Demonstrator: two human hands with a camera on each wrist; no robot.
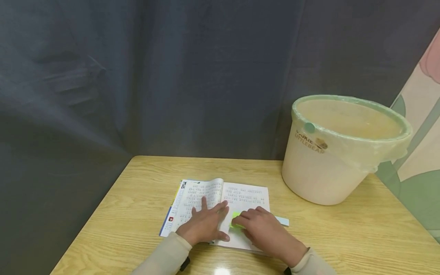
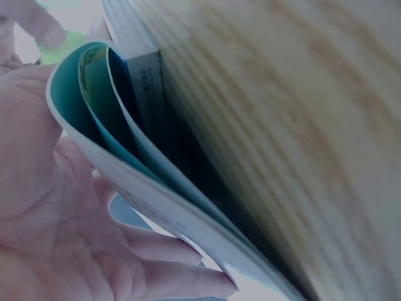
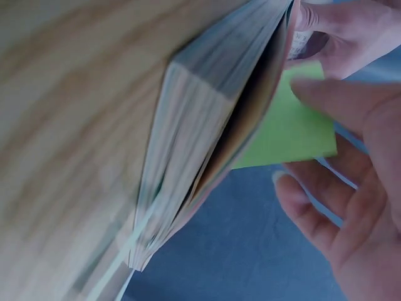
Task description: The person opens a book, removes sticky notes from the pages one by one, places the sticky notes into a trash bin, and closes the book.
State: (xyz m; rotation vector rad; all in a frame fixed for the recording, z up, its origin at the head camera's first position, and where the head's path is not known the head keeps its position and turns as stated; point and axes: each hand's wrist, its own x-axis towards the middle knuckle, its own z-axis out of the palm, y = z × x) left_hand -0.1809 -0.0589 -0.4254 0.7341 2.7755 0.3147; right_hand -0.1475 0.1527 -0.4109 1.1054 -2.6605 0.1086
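An open book (image 1: 185,206) with printed pages lies on the wooden table. Across its left page and the fold, my left hand (image 1: 203,224) rests with fingers spread; in the left wrist view its palm (image 2: 69,219) is against the curled-up pages (image 2: 169,188). My right hand (image 1: 266,231) is over the right page, pinching a green sticky note (image 1: 236,220) between thumb and fingers. The right wrist view shows the sticky note (image 3: 288,128) standing out from the page, the thumb on its near face and fingertips (image 3: 288,185) at its lower edge.
A light-blue strip (image 1: 282,220) juts past the book's right edge. At the table's back right stands a large cream bucket (image 1: 319,172) with a green rim and a plastic liner. Dark curtain (image 1: 213,76) hangs behind the wooden table (image 1: 113,214).
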